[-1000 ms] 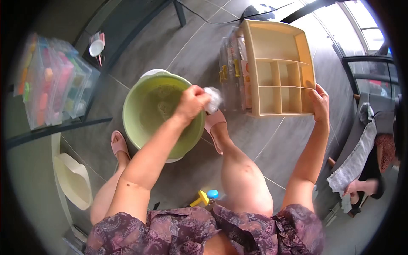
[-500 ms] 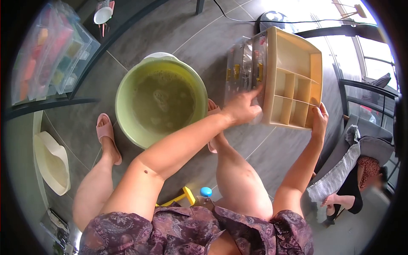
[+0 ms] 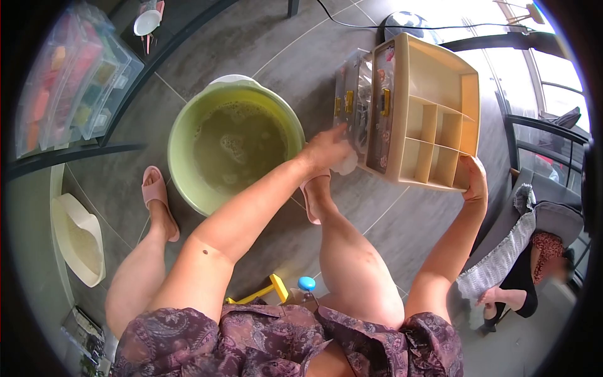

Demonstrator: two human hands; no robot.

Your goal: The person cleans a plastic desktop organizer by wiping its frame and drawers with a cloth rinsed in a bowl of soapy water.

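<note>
A beige desktop drawer organizer [image 3: 440, 75] is tilted so its divided top compartments face me. Its clear drawer fronts with yellow handles [image 3: 385, 102] face left. My right hand [image 3: 475, 179] grips its lower right corner, thumb over the rim. My left hand [image 3: 323, 152] is between the organizer and a green basin [image 3: 182, 179], fingers curled. Something pale and blurred [image 3: 347, 163] shows at its fingers; I cannot make out what it is. Cloudy, sudsy water [image 3: 235, 151] fills part of the basin.
Clear plastic boxes [image 3: 69, 88] stand at the upper left, by a dark table frame. A white tub [image 3: 78, 239] leans at the left wall. A black cable [image 3: 352, 30] crosses the floor at the top. Another person [image 3: 521, 295] sits at the right by a grey sofa.
My left hand has moved left, away from the drawer fronts, and its pointing finger is now less stretched out. The organizer has turned slightly, and more of its drawer front shows.
</note>
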